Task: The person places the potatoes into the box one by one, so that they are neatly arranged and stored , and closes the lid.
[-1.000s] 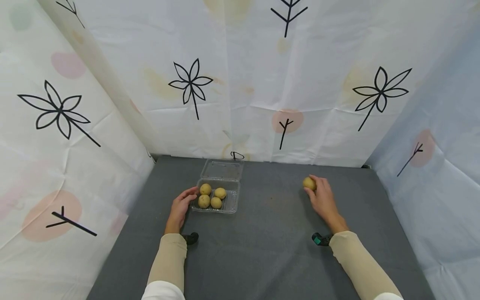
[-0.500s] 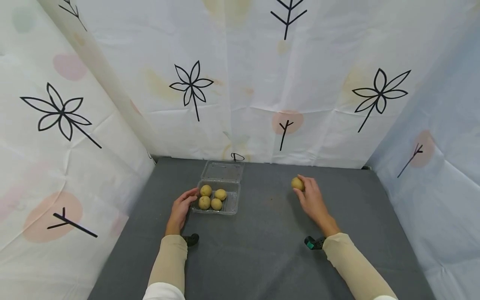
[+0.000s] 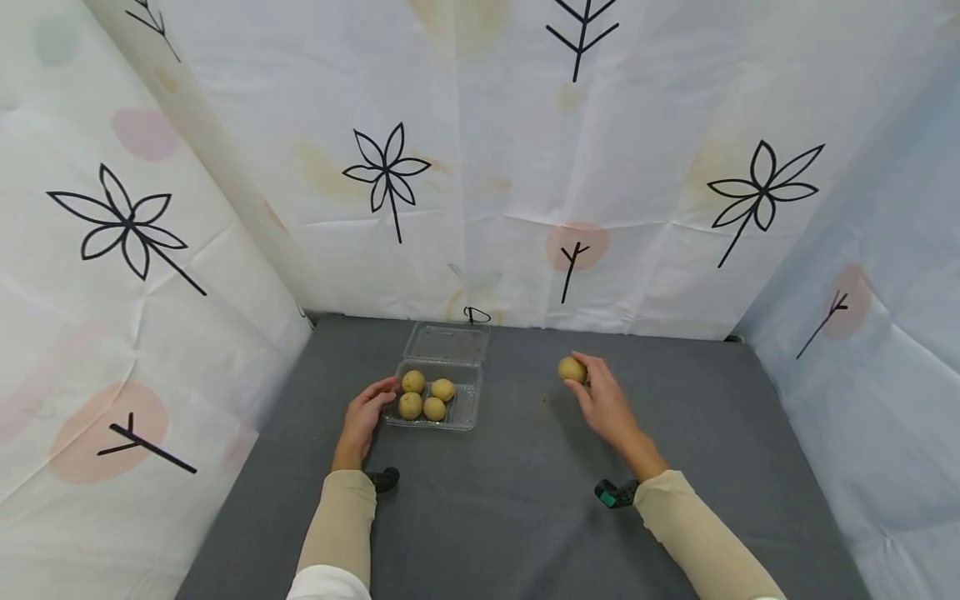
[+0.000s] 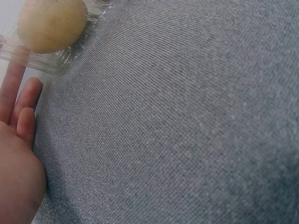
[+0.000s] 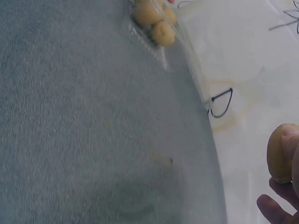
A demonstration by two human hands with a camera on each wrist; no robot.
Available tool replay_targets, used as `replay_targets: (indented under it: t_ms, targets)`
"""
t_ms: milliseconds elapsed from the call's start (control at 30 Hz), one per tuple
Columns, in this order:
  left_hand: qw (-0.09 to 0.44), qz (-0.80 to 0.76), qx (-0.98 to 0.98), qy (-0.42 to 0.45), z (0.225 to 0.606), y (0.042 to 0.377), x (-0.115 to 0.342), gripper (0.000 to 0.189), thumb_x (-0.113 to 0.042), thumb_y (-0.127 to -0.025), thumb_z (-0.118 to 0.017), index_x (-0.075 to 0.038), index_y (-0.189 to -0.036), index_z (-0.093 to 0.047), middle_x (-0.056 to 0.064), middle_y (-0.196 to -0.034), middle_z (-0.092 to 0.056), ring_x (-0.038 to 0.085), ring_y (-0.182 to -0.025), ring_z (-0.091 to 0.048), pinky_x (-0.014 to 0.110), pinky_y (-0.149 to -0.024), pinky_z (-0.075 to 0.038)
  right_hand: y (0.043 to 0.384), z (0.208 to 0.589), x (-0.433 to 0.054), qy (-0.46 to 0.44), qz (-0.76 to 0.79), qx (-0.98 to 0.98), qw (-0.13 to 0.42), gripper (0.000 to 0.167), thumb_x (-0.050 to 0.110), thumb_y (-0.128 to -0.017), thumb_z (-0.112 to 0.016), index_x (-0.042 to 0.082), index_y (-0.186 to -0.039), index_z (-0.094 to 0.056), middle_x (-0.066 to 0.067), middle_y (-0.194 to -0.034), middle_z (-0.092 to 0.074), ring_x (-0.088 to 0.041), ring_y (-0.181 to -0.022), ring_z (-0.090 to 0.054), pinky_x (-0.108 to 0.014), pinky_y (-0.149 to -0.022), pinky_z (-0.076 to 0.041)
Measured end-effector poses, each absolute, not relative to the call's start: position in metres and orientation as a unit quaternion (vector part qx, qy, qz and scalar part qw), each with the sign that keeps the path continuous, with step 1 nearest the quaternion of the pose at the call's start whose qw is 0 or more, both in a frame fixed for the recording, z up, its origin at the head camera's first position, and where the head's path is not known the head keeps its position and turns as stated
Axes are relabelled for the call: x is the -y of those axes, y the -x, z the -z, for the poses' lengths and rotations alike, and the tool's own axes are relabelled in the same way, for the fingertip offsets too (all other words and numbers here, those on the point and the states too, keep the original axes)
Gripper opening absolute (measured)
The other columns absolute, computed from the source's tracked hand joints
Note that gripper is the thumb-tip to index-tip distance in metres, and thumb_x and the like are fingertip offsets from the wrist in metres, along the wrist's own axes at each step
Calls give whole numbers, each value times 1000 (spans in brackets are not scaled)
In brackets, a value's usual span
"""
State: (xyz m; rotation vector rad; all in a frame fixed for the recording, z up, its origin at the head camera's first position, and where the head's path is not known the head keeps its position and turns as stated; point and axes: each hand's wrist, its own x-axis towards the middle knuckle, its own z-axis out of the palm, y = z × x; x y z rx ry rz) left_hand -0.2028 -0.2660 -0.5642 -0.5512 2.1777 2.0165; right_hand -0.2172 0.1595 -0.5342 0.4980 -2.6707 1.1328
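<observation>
In the head view, my right hand (image 3: 609,410) grips a small yellow potato (image 3: 572,369) between thumb and fingers, to the right of a clear plastic clamshell container (image 3: 468,398). The same potato (image 5: 278,155) shows at the right edge of the right wrist view. Several similar potatoes (image 3: 410,406) lie in the container's base, mostly toward its left. Its lid (image 3: 448,342) is folded back toward the wall. My left hand (image 3: 360,423) rests along the container's left side. In the left wrist view its fingers (image 4: 11,86) reach out, fairly straight, to the container's edge.
The container stands on a dark grey cloth-covered table (image 3: 510,517). White patterned curtains (image 3: 502,167) enclose the table at the back and both sides. A small black loop (image 3: 476,315) shows at the back edge, just behind the lid.
My right hand has moved left with the potato, closer to the container. The left hand has stayed at the container's left side, and the potatoes inside have not moved.
</observation>
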Motion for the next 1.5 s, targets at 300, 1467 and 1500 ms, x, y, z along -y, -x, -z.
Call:
replay_targets:
  t_ms: [300,1467,1500]
  targets:
    - [47,-665,-723,180,598,213,274,43,-21,-103,-58,-14,-146,-57,15,-153,-53,25,-141,-45,47,-122,-31,211,526,-136,-202,-398,891,82,54,13,-99,-66,-1,-147,-46,-21,-135,-56,-33,-115,-64,-44,-91,-58]
    - [42,-650,-736,183,601,215,274,42,-23,-102,-61,-18,-144,-60,11,-150,-56,23,-137,-48,46,-118,-33,203,530,-51,-271,-416,868,-9,54,17,-96,-71,3,-145,-53,-13,-137,-60,-25,-117,-65,-40,-93,-57]
    - [42,-652,-735,184,600,214,274,41,-22,-102,-60,-18,-143,-60,11,-150,-56,23,-137,-48,46,-119,-33,203,530,-49,-273,-416,867,-11,54,17,-96,-70,3,-145,-53,-14,-138,-60,-25,-117,-65,-41,-94,-57]
